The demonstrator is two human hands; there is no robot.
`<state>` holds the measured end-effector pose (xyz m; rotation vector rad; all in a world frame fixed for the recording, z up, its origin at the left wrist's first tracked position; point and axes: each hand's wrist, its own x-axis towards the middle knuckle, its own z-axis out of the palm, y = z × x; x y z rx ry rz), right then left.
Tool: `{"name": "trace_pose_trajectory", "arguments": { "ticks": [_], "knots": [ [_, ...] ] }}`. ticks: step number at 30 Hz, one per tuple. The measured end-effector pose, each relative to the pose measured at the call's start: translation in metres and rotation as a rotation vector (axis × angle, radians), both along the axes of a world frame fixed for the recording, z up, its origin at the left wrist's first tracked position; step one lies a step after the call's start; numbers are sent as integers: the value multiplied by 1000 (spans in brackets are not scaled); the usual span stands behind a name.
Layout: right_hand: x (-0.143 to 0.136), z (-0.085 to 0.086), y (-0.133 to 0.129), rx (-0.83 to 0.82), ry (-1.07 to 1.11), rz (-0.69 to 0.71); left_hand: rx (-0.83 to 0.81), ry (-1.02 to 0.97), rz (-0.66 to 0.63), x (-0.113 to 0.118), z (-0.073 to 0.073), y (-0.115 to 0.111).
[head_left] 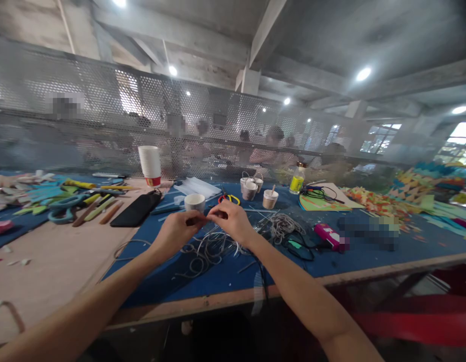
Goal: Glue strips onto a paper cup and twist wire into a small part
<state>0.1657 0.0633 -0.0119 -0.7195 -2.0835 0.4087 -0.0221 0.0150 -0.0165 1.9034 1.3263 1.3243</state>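
Two bare hands meet fingertip to fingertip above the table, the left hand (pixel 182 231) and the right hand (pixel 233 221) each bent into what looks like a pinch; I cannot tell whether anything thin is gripped between them. One white paper cup (pixel 195 205) stands upright just beyond the fingertips, its long axis vertical, slightly to the left and so nearer the left hand. Loose grey cord (pixel 206 254) curls below the hands in no single direction, and a coiled bundle (pixel 286 229) rests to the right. Past the right hand show red and yellow tool handles (pixel 229 196), then small cups (pixel 249 191). A black phone (pixel 137 210) and a tall cup stack (pixel 149 163) are leftward. A blue mat (pixel 153 290) covers part of the pale table (pixel 63 261). Beyond runs a perforated screen (pixel 218 110), under concrete beams (pixel 270 30) and bright lamps (pixel 363 74).
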Motion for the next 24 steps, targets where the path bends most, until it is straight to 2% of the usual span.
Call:
{"name": "trace_pose_trajectory", "arguments": {
  "ticks": [2,5,7,10,12,15,19,24],
  "knots": [
    [3,2,7,-157,49,50,-58,-2,-80,-2,2,2],
    [6,3,14,-422,106,185,-185,-107,-209,-3,7,2],
    [6,3,15,-486,146,229,-246,-206,-248,-2,12,0],
    [2,1,11,-402,184,192,-303,-371,-252,-2,15,-3],
    [-1,-1,5,-277,171,137,-311,-448,-220,-1,15,-3],
    [-5,-3,-3,-48,84,57,-269,-456,-148,-1,10,0],
    [-6,-5,-8,154,-45,-20,-185,-309,-81,-1,3,5],
    [-4,-4,-7,171,-96,-35,-34,46,17,-3,-5,7]
  ]
}}
